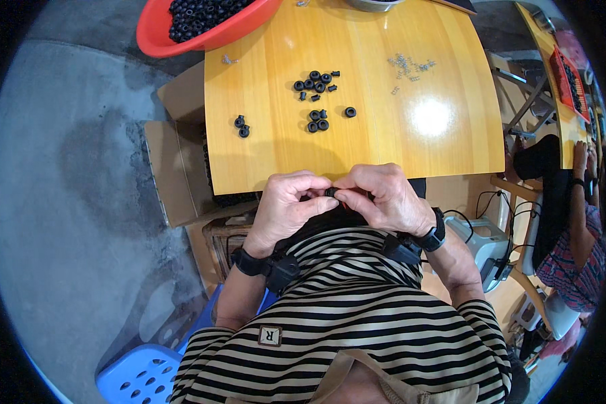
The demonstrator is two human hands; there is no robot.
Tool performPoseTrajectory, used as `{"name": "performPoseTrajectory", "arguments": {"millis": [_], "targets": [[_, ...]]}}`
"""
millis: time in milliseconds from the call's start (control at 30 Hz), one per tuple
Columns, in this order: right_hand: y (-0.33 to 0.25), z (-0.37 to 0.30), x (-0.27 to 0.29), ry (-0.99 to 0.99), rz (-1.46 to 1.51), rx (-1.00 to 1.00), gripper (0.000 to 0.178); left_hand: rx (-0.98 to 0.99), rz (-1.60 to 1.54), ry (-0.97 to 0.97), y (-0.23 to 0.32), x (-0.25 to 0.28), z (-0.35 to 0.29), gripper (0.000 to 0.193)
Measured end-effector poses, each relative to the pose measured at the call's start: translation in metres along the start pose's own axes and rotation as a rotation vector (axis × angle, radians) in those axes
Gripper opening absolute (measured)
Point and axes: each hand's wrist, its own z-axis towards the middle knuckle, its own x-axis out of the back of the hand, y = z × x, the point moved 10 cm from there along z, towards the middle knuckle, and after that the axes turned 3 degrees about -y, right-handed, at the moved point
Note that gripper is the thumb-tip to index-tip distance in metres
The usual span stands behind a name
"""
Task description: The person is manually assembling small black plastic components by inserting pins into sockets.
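Black and small, being pinched as one part in the fingertip grip of left hand and right hand, just by the counter's near edge, and perhaps risking, through uneven pressing, popping loose toward the lap. Counting, in this head view, roughly nine black pieces in the upper cluster, four below, one alone, two or three leftward; leaving clear bits uncounted as too tiny.

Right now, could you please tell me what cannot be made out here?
In the head view:
Black part: mostly hidden by left hand and right hand.
Red basin: cut off by top edge.
Silvery pieces: too small to identify.
Cardboard box: interior mostly hidden by tabletop.
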Motion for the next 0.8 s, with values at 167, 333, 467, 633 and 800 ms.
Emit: {"name": "performPoseTrajectory", "arguments": {"millis": [167,333,467,633,800], "targets": [[-0.003,0.002,0.010,0.073,0.142,-0.004,0.009,-0.227,0.209,0.140,0.025,0.004,-0.002,0.023],[0.021,-0.014,0.006,0.161,0.365,-0.278,0.013,-0.299,0.271,0.209,0.038,0.001,-0.008,0.026],[0.024,-0.020,0.004,0.202,0.485,-0.276,0.016,-0.358,0.320,0.242,0.045,-0.002,-0.010,0.030],[0.017,-0.020,0.008,0.233,0.457,-0.186,0.014,-0.393,0.418,0.243,0.056,-0.005,-0.012,0.031],[0.020,-0.020,0.007,0.227,0.539,-0.223,0.012,-0.363,0.287,0.266,0.046,-0.001,-0.013,0.030]]}}
